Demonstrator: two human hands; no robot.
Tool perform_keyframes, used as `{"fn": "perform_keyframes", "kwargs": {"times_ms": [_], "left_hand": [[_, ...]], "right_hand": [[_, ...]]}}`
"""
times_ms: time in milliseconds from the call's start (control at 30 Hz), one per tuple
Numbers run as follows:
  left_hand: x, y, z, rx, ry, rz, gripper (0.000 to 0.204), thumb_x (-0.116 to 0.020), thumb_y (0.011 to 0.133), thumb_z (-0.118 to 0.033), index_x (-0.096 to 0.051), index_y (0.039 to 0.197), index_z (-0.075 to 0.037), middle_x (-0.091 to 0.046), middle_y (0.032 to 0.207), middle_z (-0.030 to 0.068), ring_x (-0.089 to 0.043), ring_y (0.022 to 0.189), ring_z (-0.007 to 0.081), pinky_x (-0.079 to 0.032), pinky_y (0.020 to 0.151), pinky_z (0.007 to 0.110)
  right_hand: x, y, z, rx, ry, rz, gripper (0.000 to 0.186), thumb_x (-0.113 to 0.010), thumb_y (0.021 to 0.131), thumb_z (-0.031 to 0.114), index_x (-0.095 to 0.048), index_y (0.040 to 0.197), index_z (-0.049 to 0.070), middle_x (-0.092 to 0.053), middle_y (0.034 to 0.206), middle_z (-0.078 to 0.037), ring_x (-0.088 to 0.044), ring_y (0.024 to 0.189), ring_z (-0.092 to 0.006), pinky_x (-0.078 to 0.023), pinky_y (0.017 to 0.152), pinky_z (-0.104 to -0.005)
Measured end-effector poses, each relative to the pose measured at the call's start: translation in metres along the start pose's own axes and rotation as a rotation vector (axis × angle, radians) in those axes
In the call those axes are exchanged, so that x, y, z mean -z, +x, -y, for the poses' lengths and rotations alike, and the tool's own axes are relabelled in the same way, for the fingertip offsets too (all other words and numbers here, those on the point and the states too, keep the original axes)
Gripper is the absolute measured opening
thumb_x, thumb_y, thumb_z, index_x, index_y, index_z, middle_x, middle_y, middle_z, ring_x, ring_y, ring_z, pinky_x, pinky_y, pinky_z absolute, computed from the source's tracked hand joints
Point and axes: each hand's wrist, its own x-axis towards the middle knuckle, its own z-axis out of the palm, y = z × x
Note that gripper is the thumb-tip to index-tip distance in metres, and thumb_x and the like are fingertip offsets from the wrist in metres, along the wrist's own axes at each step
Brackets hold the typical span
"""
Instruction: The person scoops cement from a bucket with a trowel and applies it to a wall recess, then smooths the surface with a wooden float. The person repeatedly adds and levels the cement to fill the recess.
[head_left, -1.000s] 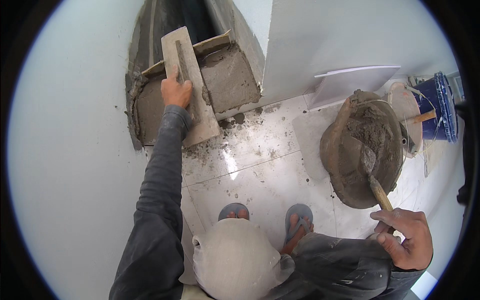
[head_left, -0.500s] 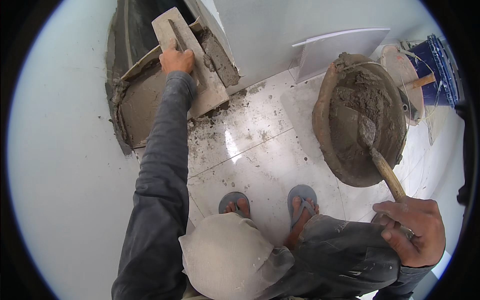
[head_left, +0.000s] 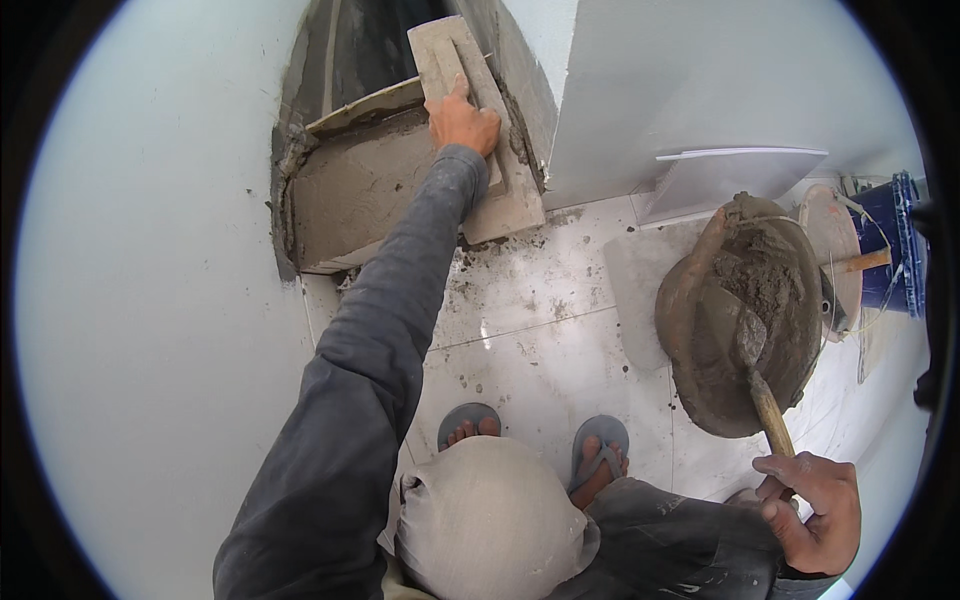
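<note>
My left hand (head_left: 463, 122) grips the handle of a long, mortar-smeared rectangular float (head_left: 508, 200), lying over the right end of a mortar-covered ledge (head_left: 355, 185) framed by a thin board at the back. The mortar left of the float looks fairly smooth, with a rough left edge. My right hand (head_left: 815, 505) has its fingers curled at the end of the wooden handle of a trowel (head_left: 767, 405), whose caked blade rests in a rounded tub (head_left: 690, 380) of wet grey mortar.
A pale sheet (head_left: 720, 175) leans on the back wall. Behind the tub stand a pale pink bucket (head_left: 840, 300) and a blue bucket (head_left: 890, 220). Mortar bits spot the white tiles (head_left: 530, 300). A pale wall (head_left: 150, 300) rises at the left. My sandalled feet show below.
My left hand has slid the float rightward along the ledge, showing more smoothed mortar on the left. My right hand stays on the trowel handle. The camera view has shifted slightly.
</note>
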Motion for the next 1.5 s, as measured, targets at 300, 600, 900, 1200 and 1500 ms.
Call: {"fn": "perform_keyframes", "kwargs": {"times_ms": [300, 600, 900, 1200, 1500], "left_hand": [[-0.002, -0.004, -0.007, 0.027, -0.076, 0.072, 0.066, -0.062, 0.072, -0.017, -0.06, 0.137, -0.01, -0.059, 0.124, 0.0327, -0.055, 0.119, 0.0429, -0.044, 0.105, 0.045], [0.002, 0.001, -0.018, 0.09, -0.068, 0.14, 0.065, -0.065, 0.079, -0.012, -0.053, 0.143, -0.011, -0.05, 0.128, 0.0346, -0.058, 0.115, 0.0429, -0.045, 0.105, 0.043], [0.002, -0.006, -0.014, 0.064, -0.066, 0.096, 0.067, -0.064, 0.075, -0.016, -0.055, 0.141, -0.011, -0.057, 0.121, 0.0322, -0.058, 0.113, 0.0434, -0.046, 0.102, 0.042], [0.0, -0.012, -0.014, 0.124, -0.059, 0.139, 0.066, -0.062, 0.078, -0.015, -0.054, 0.143, -0.015, -0.049, 0.127, 0.0326, -0.052, 0.118, 0.0455, -0.042, 0.106, 0.046], [-0.002, 0.007, -0.019, 0.176, -0.042, 0.217, 0.073, -0.064, 0.078, -0.015, -0.046, 0.149, -0.018, -0.045, 0.135, 0.029, -0.045, 0.124, 0.0448, -0.04, 0.108, 0.047]], "right_hand": [[0.0, 0.001, 0.0, -0.045, 0.028, 0.007, 0.034, -0.073, 0.084, 0.022, -0.07, 0.103, -0.005, -0.066, 0.068, -0.014, -0.067, 0.061, -0.0228, -0.052, 0.06, -0.0305], [0.004, 0.005, -0.001, -0.066, 0.024, 0.071, 0.036, -0.073, 0.084, 0.022, -0.07, 0.105, -0.007, -0.067, 0.07, -0.016, -0.069, 0.064, -0.0239, -0.054, 0.063, -0.0312], [0.007, 0.003, -0.003, -0.064, 0.02, 0.075, 0.032, -0.072, 0.084, 0.016, -0.07, 0.106, -0.007, -0.068, 0.072, -0.015, -0.07, 0.064, -0.0242, -0.054, 0.063, -0.0315], [0.004, 0.01, 0.009, -0.033, -0.001, 0.075, 0.032, -0.073, 0.084, 0.015, -0.069, 0.108, -0.006, -0.067, 0.07, -0.014, -0.067, 0.062, -0.0224, -0.053, 0.063, -0.0312], [0.013, 0.002, 0.026, -0.165, 0.01, 0.198, 0.032, -0.061, 0.091, 0.005, -0.063, 0.122, -0.003, -0.063, 0.084, -0.012, -0.06, 0.077, -0.0185, -0.048, 0.076, -0.0307]]}}
